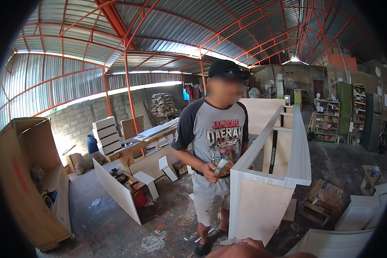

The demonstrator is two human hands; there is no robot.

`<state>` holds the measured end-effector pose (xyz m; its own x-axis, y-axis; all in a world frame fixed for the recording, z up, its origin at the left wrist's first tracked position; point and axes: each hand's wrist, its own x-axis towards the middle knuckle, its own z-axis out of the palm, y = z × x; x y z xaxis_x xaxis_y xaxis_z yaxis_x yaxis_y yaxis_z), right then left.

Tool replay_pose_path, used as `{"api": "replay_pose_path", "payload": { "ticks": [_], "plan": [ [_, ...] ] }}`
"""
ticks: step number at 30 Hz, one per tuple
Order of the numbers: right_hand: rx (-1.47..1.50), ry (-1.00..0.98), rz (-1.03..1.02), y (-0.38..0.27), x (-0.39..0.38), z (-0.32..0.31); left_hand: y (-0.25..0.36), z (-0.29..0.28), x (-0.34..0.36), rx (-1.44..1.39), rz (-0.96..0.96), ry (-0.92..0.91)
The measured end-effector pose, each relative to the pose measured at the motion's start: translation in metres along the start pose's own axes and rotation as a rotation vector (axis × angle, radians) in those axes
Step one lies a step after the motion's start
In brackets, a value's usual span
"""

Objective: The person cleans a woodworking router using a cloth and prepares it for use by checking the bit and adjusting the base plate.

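At the lower edge, my right hand is partly in view with its fingers curled closed. A small pale flat piece shows beside it, but what the hand grips is too hidden to make out. My left hand is not in view. Just beyond stands a long wooden cabinet frame with whitish-grey edging and light plywood sides; a dark perforated strip runs upright inside. To its left a co-worker in a cap faces the frame and holds a pale flat tool, perhaps a brush.
A large brown cabinet carcass stands at the left. A white panel leans near loose boards and tools. At the right are a cardboard box on a wooden stand and pale curved pieces. Scraps and dust lie on the floor.
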<state>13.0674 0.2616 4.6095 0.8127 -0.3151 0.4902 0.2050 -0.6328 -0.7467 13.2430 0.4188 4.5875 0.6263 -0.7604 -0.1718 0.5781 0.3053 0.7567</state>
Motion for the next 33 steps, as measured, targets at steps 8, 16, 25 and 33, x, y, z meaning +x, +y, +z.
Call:
{"api": "replay_pose_path", "payload": {
  "ticks": [8,16,25,33],
  "plan": [
    [-0.214,0.301,-0.188,0.023,-0.005,-0.015,-0.078,0.022,-0.008,0.066,-0.221,-0.069],
    [-0.377,0.291,-0.282,0.008,0.054,-0.134,-0.052,0.111,0.03,0.106,-0.421,-0.381],
    [-0.559,0.438,-0.175,-0.053,-0.021,-0.122,-0.039,0.125,-0.04,0.352,-0.519,-0.524],
    [-0.574,0.223,0.129,-0.141,-0.095,-0.075,-0.032,0.062,-0.09,0.421,-0.643,-0.695]
  ]
}}
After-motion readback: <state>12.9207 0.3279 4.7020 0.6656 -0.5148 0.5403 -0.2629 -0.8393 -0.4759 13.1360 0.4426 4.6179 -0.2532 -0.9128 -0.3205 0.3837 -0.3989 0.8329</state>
